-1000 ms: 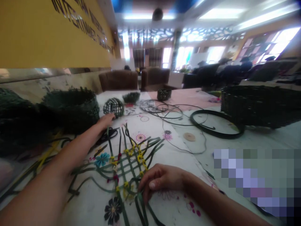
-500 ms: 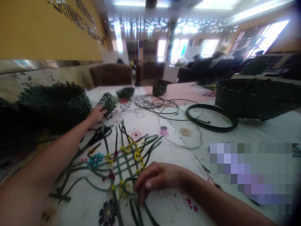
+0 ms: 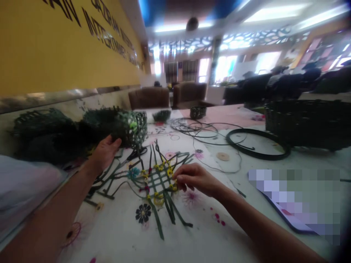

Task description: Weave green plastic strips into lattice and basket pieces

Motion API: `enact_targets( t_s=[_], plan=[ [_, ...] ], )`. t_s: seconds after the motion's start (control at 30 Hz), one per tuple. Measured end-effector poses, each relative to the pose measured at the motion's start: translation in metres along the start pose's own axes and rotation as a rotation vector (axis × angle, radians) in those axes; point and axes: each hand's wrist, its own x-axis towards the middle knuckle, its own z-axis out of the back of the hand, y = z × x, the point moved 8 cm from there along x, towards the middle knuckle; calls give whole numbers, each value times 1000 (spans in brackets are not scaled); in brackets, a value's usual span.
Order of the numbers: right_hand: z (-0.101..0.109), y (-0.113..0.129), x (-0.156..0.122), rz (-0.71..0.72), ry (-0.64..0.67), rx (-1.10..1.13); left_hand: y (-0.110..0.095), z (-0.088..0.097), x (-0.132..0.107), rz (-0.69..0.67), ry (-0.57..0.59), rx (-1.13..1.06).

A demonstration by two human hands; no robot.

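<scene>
My left hand (image 3: 105, 151) grips a small dark green woven basket (image 3: 131, 128) and holds it just above the table, left of centre. A flat lattice of green strips with yellow ties (image 3: 156, 175) lies on the flowered cloth in front of me. My right hand (image 3: 194, 178) rests on the lattice's right edge, fingers bent and pinching at a yellow tie.
Larger dark woven baskets (image 3: 44, 135) crowd the left side, and another big one (image 3: 309, 122) stands at the right. A black hoop (image 3: 256, 142) and loose wire coils (image 3: 192, 126) lie mid-table. Two small baskets (image 3: 197, 111) sit further back. Chairs and seated people are behind.
My left hand reached the small basket, took hold of it and drew it nearer, lifting it. My right hand shifted from the lattice's near corner to its right edge.
</scene>
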Motion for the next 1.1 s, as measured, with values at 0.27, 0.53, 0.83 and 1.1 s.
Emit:
enact_targets(
  t_s=[0.27, 0.53, 0.83, 1.1],
  plan=[
    [-7, 55, -2, 321, -356, -278, -51, -10, -86, -315, -23, 571],
    [1, 89, 22, 471, -529, -162, -75, -40, -126, -900, 109, 759],
    [-7, 68, 23, 487, -515, -173, -73, -62, -141, -1037, 315, 992],
    [2, 42, 23, 210, -371, -25, -73, -77, -155, -1050, 288, 1228]
  ],
)
